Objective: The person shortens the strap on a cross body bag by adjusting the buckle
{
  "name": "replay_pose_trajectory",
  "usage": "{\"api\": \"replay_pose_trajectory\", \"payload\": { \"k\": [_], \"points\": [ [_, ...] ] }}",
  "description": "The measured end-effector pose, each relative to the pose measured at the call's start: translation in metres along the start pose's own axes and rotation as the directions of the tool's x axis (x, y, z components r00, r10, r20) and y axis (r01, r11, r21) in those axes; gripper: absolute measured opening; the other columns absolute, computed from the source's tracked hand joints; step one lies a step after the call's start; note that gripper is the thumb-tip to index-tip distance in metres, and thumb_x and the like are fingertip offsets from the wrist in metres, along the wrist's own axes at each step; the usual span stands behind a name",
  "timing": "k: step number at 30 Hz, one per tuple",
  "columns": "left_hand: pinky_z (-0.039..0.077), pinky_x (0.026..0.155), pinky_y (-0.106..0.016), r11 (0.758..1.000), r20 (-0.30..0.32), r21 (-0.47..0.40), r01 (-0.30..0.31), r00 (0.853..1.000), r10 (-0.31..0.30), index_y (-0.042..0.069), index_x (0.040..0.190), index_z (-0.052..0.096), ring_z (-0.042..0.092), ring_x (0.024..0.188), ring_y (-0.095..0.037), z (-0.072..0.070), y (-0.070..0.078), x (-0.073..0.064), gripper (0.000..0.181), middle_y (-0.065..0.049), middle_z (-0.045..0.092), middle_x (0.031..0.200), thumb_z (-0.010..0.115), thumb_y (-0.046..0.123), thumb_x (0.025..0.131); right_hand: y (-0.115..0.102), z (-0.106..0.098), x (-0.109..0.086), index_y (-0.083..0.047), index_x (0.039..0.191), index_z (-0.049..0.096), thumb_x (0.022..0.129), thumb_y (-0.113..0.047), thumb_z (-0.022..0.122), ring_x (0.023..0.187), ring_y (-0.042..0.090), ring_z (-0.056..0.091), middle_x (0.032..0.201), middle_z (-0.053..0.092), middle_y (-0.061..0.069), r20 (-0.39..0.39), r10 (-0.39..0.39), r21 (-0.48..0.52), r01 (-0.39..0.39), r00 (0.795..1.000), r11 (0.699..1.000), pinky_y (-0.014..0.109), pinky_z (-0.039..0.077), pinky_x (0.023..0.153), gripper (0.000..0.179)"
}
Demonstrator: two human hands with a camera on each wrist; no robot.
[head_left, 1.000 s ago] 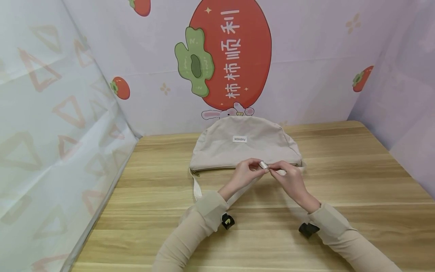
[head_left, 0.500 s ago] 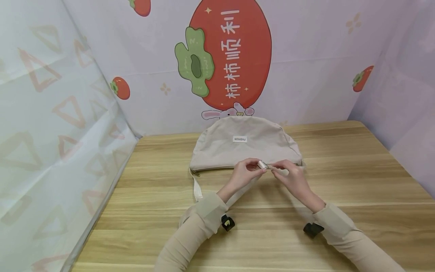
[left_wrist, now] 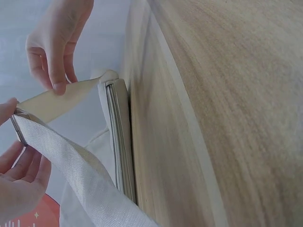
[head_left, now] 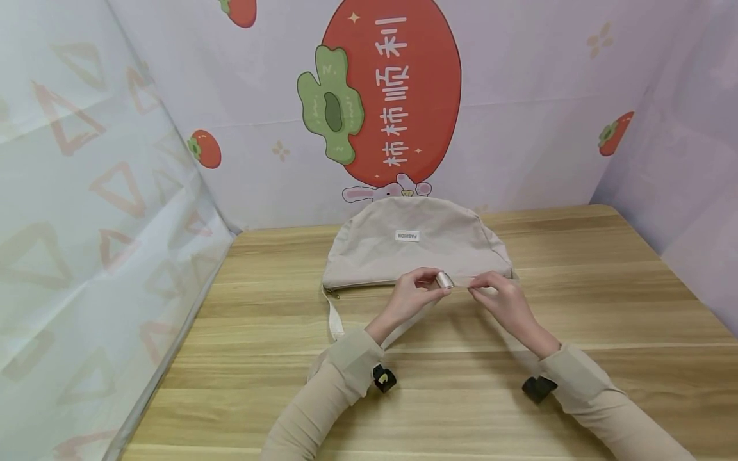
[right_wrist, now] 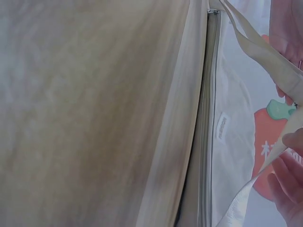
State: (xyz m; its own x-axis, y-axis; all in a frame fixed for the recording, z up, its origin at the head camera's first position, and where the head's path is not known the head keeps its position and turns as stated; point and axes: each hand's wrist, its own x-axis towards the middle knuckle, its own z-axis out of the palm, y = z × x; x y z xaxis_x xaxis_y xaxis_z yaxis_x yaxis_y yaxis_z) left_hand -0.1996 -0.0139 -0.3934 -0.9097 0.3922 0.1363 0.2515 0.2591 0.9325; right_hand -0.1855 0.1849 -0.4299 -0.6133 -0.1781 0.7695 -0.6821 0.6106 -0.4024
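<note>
A beige cloth shoulder bag (head_left: pixel 369 256) with a small white label lies on the table, its zipper edge toward me. My left hand (head_left: pixel 406 296) grips the flat metal strap buckle (left_wrist: pixel 18 128) between thumb and fingers, with the pale strap (left_wrist: pixel 80 158) looped through it. The strap's fold shows as a short shiny roll at the fingertips in the head view. To the right, my right hand (head_left: pixel 508 308) pinches the flat strap length coming out of the buckle. Between both hands that length is stretched almost straight, raised in front of the bag's zipper (right_wrist: pixel 208 109).
The wooden table (head_left: pixel 230 358) carries the bag near its back edge. Behind it hangs a cloth backdrop (head_left: pixel 519 77) printed with red persimmons. More strap trails down under the left forearm. Black wrist cameras (head_left: pixel 384 379) hang below both sleeves.
My right hand has moved a little to the right, drawing out a longer piece of strap from the buckle. My left hand stays nearly in place, and the bag lies still.
</note>
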Motion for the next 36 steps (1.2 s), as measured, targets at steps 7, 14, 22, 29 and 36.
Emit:
{"api": "replay_pose_trajectory", "payload": {
  "k": [7,14,22,29,36],
  "points": [
    [0.046,0.078,-0.023,1.0,-0.009,-0.027,0.004,1.0,-0.004,-0.004,0.111,0.057,0.056,0.094,-0.029,-0.003,0.023,-0.01,0.036,-0.017,0.06,0.104,0.066,0.009,0.079,-0.002,0.001,0.0,-0.002,0.069,0.064,0.055,0.014,0.074,0.062,0.016,0.058,0.068,0.062,0.005,-0.019,-0.017,-0.01,0.017,1.0,1.0,0.009,0.042,0.063,0.024],
    [0.046,0.075,-0.017,0.996,-0.011,-0.087,0.028,1.0,-0.029,-0.005,0.11,0.058,0.058,0.091,-0.024,-0.002,0.019,-0.004,0.036,-0.018,0.06,0.103,0.067,0.007,0.077,-0.003,0.003,0.0,-0.003,0.068,0.063,0.055,0.015,0.073,0.059,0.014,0.057,0.067,0.062,0.004,-0.026,-0.029,-0.017,0.029,0.999,0.999,0.011,0.044,0.061,0.024],
    [0.046,0.074,-0.016,0.991,-0.001,-0.122,0.052,0.999,-0.052,-0.005,0.11,0.058,0.059,0.087,-0.018,-0.002,0.015,-0.002,0.036,-0.018,0.061,0.103,0.067,0.006,0.077,-0.006,0.004,0.001,-0.002,0.068,0.064,0.055,0.015,0.073,0.058,0.014,0.056,0.067,0.061,0.004,-0.03,-0.029,-0.007,0.029,0.999,1.0,0.014,0.045,0.058,0.024],
    [0.046,0.076,-0.017,0.987,0.028,-0.15,0.062,0.998,-0.058,-0.007,0.111,0.056,0.059,0.091,-0.023,0.001,0.015,-0.001,0.037,-0.019,0.06,0.105,0.066,0.004,0.078,-0.009,0.005,0.003,-0.001,0.068,0.063,0.053,0.018,0.074,0.058,0.013,0.056,0.066,0.061,0.003,-0.055,-0.041,0.015,0.042,0.998,0.999,0.014,0.046,0.058,0.026],
    [0.046,0.077,-0.018,0.986,0.05,-0.154,0.06,0.997,-0.053,-0.007,0.11,0.056,0.059,0.092,-0.024,0.006,0.013,0.0,0.035,-0.02,0.06,0.106,0.065,0.003,0.078,-0.015,0.008,0.007,0.0,0.07,0.064,0.054,0.019,0.072,0.059,0.014,0.057,0.067,0.062,0.003,-0.067,-0.06,0.063,0.064,0.996,0.996,0.013,0.046,0.059,0.026]
  ]
}}
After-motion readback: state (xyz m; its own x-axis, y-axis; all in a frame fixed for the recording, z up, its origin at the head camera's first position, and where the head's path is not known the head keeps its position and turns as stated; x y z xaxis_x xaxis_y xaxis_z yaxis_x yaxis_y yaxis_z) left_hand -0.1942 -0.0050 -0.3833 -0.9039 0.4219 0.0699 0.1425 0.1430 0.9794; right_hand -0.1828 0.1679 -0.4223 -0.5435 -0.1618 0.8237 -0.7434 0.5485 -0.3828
